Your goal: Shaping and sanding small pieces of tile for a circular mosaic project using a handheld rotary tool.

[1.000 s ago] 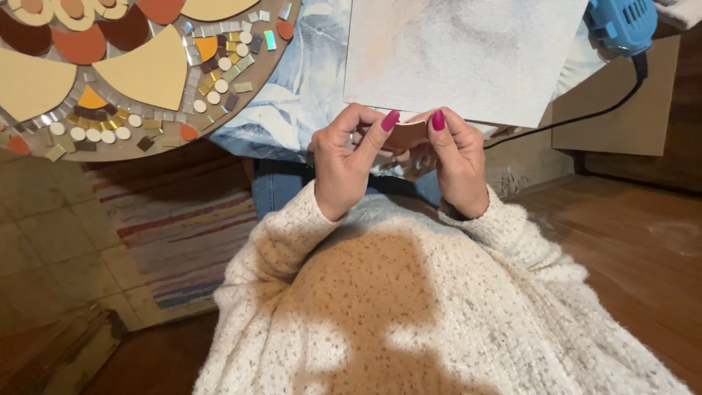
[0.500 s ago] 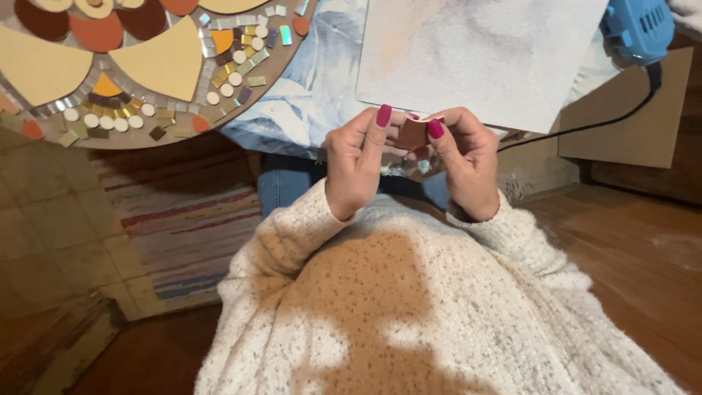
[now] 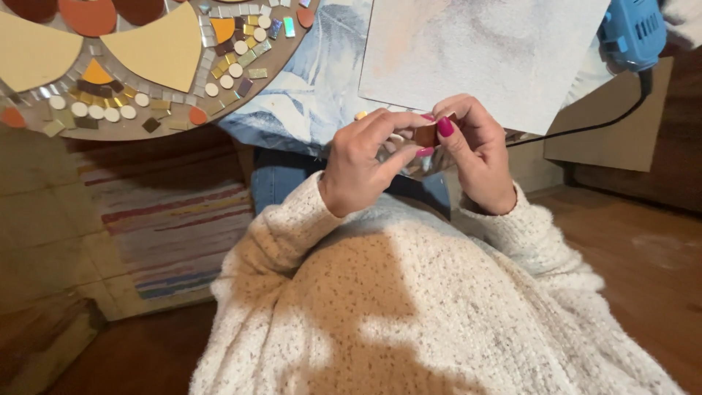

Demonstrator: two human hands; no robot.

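Note:
My left hand (image 3: 365, 164) and my right hand (image 3: 475, 157) meet in front of my chest, both pinching one small brown tile piece (image 3: 426, 134) between the fingertips. The nails are painted pink. Cream knitted sleeves cover both wrists. Above the hands lies a pale square board (image 3: 482, 55) on a blue-and-white patterned cloth (image 3: 307, 95). At the upper left sits a round mosaic panel (image 3: 139, 66) with beige, orange and mirror pieces.
A blue power tool (image 3: 632, 33) rests at the top right, its black cord (image 3: 585, 128) running down left. A brown cardboard sheet (image 3: 614, 128) hangs beside it. A striped rug (image 3: 175, 234) and wooden floor (image 3: 643, 256) lie below.
The hands have stayed together on the small piece, turning it slightly between the fingertips. The view has shifted a little, so the mosaic sits further left.

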